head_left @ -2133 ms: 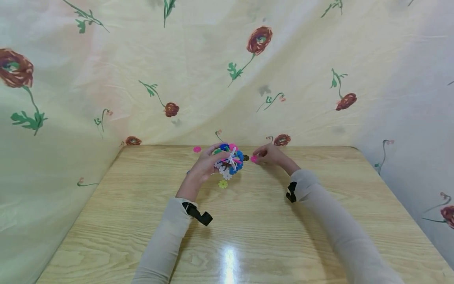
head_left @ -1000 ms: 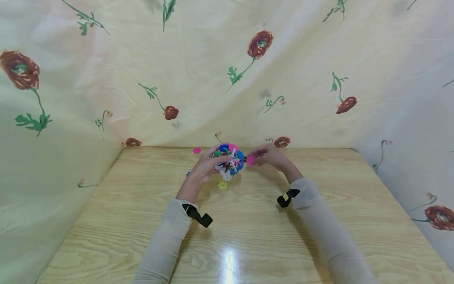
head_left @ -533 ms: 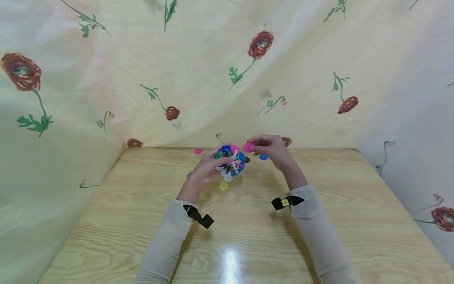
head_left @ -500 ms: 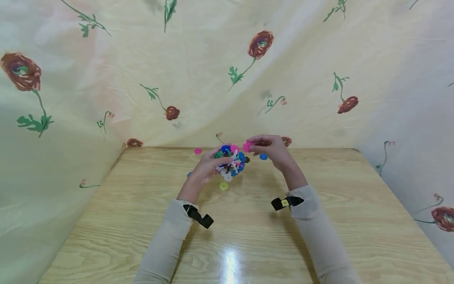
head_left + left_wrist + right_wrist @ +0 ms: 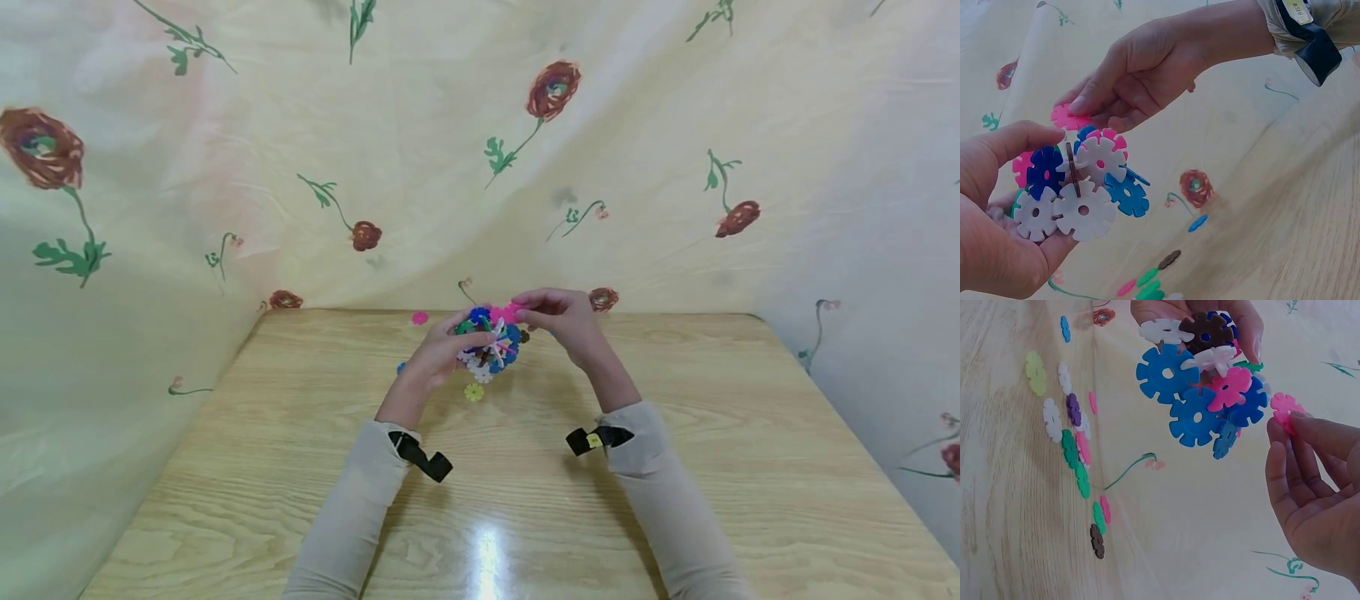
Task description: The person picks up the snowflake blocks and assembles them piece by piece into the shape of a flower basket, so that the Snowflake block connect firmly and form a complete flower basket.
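Note:
My left hand (image 5: 437, 348) holds a cluster of interlocking snowflake discs (image 5: 1084, 210), joined at their slots in white, blue, pink, brown and green. Its thumb and fingers curl round the cluster's left side in the left wrist view. My right hand (image 5: 566, 321) pinches one pink snowflake disc (image 5: 1284, 411) between thumb and fingers. That disc is right at the cluster's edge, beside a blue disc (image 5: 1249, 403) in the right wrist view. In the head view it overlaps the pink part at the cluster's upper right.
On the wooden table (image 5: 360, 500), loose discs lie under and around the hands: a yellow disc (image 5: 474, 392), a pink one (image 5: 420, 317) at the back, a brown disc (image 5: 1097, 541), green and purple ones. A flowered cloth (image 5: 420, 125) hangs behind the table.
My right hand has lifted the pink disc from the right of the cluster, then brought it leftward against the cluster's upper right. The left hand has stayed nearly still with the cluster.

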`<action>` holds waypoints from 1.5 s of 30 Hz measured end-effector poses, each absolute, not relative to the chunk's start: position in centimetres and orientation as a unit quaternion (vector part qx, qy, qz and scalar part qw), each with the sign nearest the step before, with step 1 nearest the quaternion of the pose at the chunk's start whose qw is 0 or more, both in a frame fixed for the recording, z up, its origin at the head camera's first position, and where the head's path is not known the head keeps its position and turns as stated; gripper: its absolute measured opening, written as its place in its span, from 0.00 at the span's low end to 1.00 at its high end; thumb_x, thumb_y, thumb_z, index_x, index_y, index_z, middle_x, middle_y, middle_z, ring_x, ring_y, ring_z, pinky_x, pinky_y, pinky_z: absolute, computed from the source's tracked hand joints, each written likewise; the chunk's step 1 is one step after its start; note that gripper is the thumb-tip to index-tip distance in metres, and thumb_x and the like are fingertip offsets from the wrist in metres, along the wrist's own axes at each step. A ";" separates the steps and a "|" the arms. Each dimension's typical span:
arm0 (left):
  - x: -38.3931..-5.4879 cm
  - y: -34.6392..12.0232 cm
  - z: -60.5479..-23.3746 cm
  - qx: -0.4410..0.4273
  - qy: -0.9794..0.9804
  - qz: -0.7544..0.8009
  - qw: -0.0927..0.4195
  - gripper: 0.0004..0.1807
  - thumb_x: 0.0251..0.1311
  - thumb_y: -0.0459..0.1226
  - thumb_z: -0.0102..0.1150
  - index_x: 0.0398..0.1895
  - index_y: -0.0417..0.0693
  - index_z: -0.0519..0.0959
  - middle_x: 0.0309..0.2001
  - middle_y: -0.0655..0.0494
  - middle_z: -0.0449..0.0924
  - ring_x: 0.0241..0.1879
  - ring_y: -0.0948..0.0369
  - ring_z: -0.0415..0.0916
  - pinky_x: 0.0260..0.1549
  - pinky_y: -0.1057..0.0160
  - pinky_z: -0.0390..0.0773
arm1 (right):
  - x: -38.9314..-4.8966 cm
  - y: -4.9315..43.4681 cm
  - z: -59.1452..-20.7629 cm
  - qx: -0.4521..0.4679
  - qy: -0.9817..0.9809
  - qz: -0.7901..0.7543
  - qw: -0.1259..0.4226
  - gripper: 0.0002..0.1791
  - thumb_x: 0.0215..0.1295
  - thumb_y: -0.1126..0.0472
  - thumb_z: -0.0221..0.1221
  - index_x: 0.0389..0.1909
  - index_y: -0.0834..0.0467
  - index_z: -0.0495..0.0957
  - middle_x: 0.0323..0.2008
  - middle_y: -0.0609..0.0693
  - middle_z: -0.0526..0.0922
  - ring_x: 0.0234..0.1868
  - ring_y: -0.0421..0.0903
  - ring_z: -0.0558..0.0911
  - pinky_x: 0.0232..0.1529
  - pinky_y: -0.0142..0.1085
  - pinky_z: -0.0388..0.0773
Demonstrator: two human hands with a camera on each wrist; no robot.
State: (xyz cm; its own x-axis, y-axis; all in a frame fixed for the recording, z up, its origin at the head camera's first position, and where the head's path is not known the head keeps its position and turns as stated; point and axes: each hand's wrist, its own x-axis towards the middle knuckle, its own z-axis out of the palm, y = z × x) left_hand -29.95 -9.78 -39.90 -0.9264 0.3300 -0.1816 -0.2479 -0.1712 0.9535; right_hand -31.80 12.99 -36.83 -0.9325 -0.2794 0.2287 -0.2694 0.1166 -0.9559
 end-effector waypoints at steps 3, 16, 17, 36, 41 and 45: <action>-29.8 -9.7 -40.0 0.033 0.616 0.764 0.187 0.31 0.66 0.36 0.65 0.72 0.61 0.71 0.65 0.45 0.76 0.58 0.52 0.80 0.58 0.48 0.81 | -31.6 12.8 -36.9 -0.201 0.759 -0.619 -0.015 0.14 0.66 0.63 0.67 0.48 0.67 0.85 0.40 0.49 0.90 0.34 0.41 0.85 0.38 0.32 0.84; -29.5 -9.4 -40.2 0.026 0.647 0.744 0.163 0.31 0.63 0.38 0.69 0.70 0.61 0.73 0.63 0.46 0.78 0.56 0.51 0.81 0.56 0.50 0.82 | -30.9 12.4 -37.1 -0.261 0.786 -0.555 -0.081 0.09 0.66 0.64 0.67 0.44 0.63 0.88 0.42 0.62 0.88 0.35 0.45 0.86 0.37 0.29 0.84; -29.5 -9.3 -40.2 0.026 0.648 0.744 0.162 0.31 0.63 0.38 0.69 0.70 0.61 0.74 0.63 0.46 0.78 0.56 0.51 0.81 0.55 0.50 0.83 | -30.8 12.4 -37.1 -0.262 0.786 -0.554 -0.083 0.09 0.66 0.64 0.67 0.44 0.63 0.88 0.42 0.62 0.88 0.35 0.48 0.86 0.37 0.29 0.84; -29.0 -9.1 -39.3 0.014 0.655 0.741 0.145 0.31 0.61 0.36 0.70 0.68 0.62 0.76 0.63 0.47 0.78 0.59 0.52 0.78 0.58 0.51 0.80 | -30.5 12.0 -37.3 -0.289 0.779 -0.548 -0.098 0.09 0.64 0.68 0.68 0.44 0.64 0.88 0.38 0.61 0.88 0.30 0.56 0.85 0.32 0.30 0.84; -29.1 -9.3 -39.3 0.024 0.652 0.743 0.150 0.32 0.63 0.39 0.70 0.71 0.63 0.73 0.63 0.47 0.78 0.58 0.53 0.80 0.54 0.55 0.82 | -30.5 12.1 -37.1 -0.266 0.777 -0.563 -0.090 0.09 0.65 0.67 0.67 0.44 0.64 0.88 0.40 0.63 0.89 0.29 0.44 0.84 0.33 0.32 0.85; -29.4 -9.5 -39.3 0.019 0.636 0.758 0.143 0.31 0.65 0.41 0.67 0.71 0.63 0.71 0.58 0.51 0.80 0.52 0.58 0.81 0.47 0.61 0.81 | -30.5 11.9 -37.1 -0.240 0.768 -0.585 -0.104 0.10 0.66 0.66 0.67 0.46 0.65 0.87 0.42 0.65 0.88 0.31 0.38 0.85 0.35 0.31 0.85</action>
